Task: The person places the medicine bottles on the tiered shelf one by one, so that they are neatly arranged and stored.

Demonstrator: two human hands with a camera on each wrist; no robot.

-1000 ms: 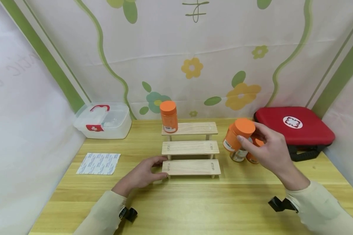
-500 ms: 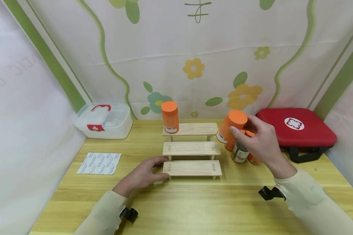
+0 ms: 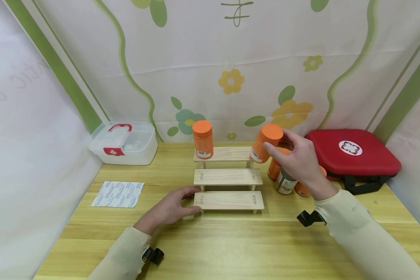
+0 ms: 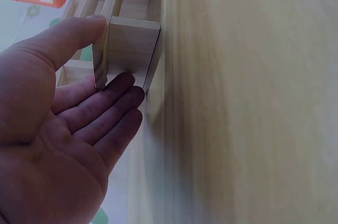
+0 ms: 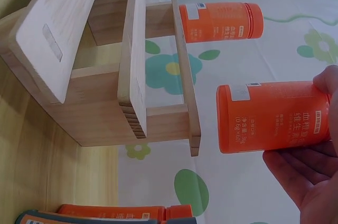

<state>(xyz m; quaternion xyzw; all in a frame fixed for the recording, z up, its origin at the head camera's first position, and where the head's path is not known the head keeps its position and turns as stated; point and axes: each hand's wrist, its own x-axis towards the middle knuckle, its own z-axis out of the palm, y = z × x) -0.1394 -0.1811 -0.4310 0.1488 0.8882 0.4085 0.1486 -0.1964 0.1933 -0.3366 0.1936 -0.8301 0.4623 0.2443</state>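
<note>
My right hand (image 3: 299,161) holds an orange supplement bottle (image 3: 266,143) near its cap, between thumb and fingers. The bottle tilts slightly, and the right wrist view shows its base (image 5: 224,119) apart from the top board. A like orange bottle (image 3: 203,140) stands upright at the left end of the top step. At the left end of the lowest step of the wooden three-step rack (image 3: 228,200), my left hand (image 3: 169,206) grips the board's end. In the left wrist view its thumb (image 4: 79,34) rests on the board, with the fingers along the rack's side.
Right of the rack stand a dark-capped bottle (image 3: 285,183) and orange bottles (image 3: 274,169), partly hidden by my right hand. A red first-aid case (image 3: 353,151) lies back right. A clear first-aid box (image 3: 126,144) and a printed white packet (image 3: 118,194) are at left.
My right hand has carried the orange bottle left and upward, from above the grouped bottles to the right end of the top step. The left hand stays at the rack.
</note>
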